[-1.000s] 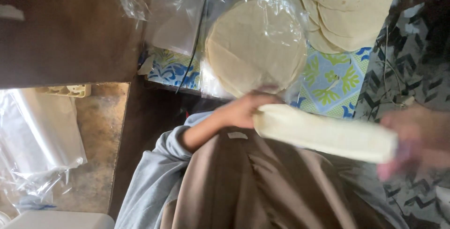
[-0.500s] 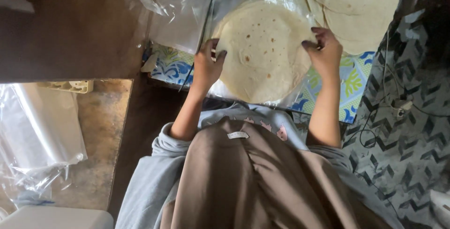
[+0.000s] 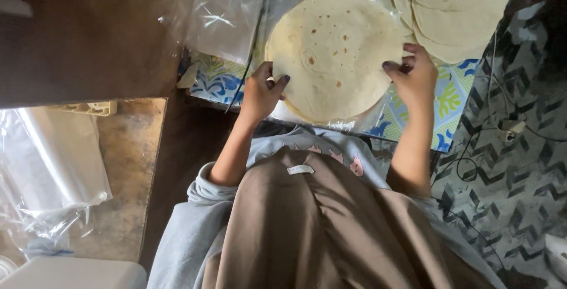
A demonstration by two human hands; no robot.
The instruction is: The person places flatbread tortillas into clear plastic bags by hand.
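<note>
A round stack of pale tortillas (image 3: 336,52) with brown spots lies on a clear plastic bag (image 3: 307,117). My left hand (image 3: 260,91) grips the stack's lower left edge, thumb and fingers pinching the rim. My right hand (image 3: 413,79) grips the lower right edge, with its fingers curled over the top tortilla. Both forearms reach up from my grey sleeves and brown apron (image 3: 319,224).
More loose tortillas (image 3: 455,11) overlap at the top right on a blue and green patterned cloth (image 3: 449,106). Empty clear bags (image 3: 230,17) lie to the left of the stack beside a dark brown tabletop (image 3: 77,35). Crumpled plastic (image 3: 47,171) sits lower left. Cables (image 3: 508,126) run along the patterned floor on the right.
One second ago my right hand held a folded pale tortilla near my body. Both hands have since moved onto the sides of the round stack, where they still rest.
</note>
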